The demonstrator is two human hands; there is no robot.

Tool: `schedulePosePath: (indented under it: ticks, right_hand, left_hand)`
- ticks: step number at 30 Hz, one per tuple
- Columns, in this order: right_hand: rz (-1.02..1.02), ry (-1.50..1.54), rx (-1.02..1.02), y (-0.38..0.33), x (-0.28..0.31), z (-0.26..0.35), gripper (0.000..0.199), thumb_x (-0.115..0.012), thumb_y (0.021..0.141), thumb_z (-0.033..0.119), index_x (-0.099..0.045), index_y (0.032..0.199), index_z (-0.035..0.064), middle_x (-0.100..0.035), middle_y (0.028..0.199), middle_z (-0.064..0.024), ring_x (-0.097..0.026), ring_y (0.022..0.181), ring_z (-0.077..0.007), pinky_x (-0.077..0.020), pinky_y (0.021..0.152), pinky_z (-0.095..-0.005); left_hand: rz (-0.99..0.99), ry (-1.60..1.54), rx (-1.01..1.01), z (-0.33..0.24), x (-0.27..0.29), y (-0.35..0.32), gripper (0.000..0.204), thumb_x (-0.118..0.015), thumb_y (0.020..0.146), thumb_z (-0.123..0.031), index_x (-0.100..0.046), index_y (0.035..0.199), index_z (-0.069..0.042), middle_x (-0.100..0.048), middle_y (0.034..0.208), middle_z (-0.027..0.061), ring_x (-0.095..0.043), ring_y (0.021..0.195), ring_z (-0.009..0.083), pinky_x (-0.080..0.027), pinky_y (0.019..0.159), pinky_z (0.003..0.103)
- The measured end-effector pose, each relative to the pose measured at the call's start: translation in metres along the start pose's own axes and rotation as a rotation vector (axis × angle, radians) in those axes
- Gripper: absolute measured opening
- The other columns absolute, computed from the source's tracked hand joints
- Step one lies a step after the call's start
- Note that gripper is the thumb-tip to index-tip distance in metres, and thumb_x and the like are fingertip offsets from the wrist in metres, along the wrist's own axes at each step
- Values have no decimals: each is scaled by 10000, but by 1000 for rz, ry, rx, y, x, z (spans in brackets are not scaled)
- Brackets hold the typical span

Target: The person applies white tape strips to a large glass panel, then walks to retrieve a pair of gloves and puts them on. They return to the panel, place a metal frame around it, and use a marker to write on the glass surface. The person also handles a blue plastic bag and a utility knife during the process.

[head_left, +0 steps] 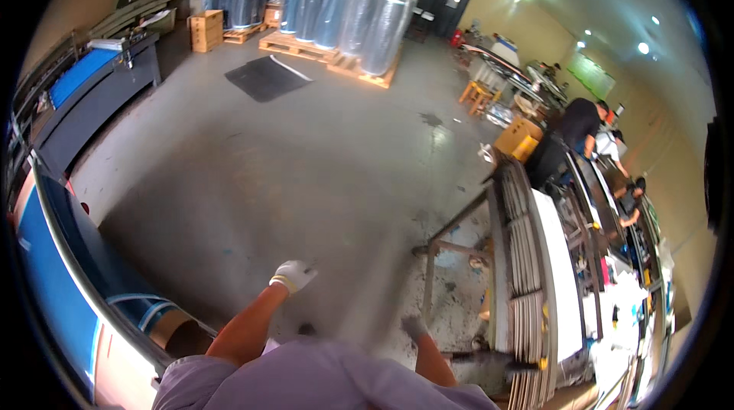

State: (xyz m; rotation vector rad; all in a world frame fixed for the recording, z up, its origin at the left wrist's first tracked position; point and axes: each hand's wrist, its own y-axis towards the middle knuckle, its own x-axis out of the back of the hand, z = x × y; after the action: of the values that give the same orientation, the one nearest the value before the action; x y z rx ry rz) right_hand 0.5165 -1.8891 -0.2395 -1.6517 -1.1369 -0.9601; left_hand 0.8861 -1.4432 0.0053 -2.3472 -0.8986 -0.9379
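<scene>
Gloved hands swung free above bare floor.

Left hand (293, 275) in a white glove, fingers curled loosely, gripped nothing; right hand (414, 326) in a grey glove, blurred, finger state impossible to tell. Hung over scuffed grey concrete floor (290, 173). Near the right hand, a metal rack (527, 257) stacked with curved strips. Far off, pallets (298, 46) bearing wrapped rolls (336, 4).
</scene>
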Motion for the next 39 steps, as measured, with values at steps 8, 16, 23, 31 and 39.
schedulePosePath:
  ticks: [8,16,23,31,39]
  right_hand:
    - [847,726,-204,226,133,141,267,-561,898,324,-633,1005,91,-641,956,-101,-599,905,-282,-459,757,-459]
    - [699,627,-52,657,250,134,247,-535,924,342,-610,918,106,-588,826,-56,-551,758,-218,-431,627,-397]
    - [192,1540,-184,1127,534,250,392,-475,976,306,-343,621,206,-311,484,83,-279,413,-68,-200,396,-299]
    - [331,1566,48,1329,616,463,210,-662,927,255,-603,991,64,-608,765,-16,-584,658,-117,-482,539,-287]
    - [803,508,219,1455,600,543,427,-596,935,322,-518,1260,56,-548,1147,-149,-550,1042,-236,-445,910,-426]
  left_hand:
    - [-70,95,299,184,164,185,419,-548,870,-448,-704,1032,-94,-684,983,193,-634,969,392,-493,865,465]
    - [-168,-201,986,404,300,214,357,-606,859,-378,-687,1172,-224,-705,1092,56,-679,932,286,-546,836,375]
    - [545,357,1029,519,282,137,326,-474,961,-245,-640,1240,-211,-594,1325,-8,-563,1218,194,-496,944,327]
    - [439,134,911,739,329,182,313,-678,778,-287,-709,1045,-125,-701,1033,80,-668,980,288,-517,892,420]
    - [-485,-428,1283,928,805,510,358,-546,897,-370,-691,1108,-119,-694,1087,131,-662,986,336,-518,868,424]
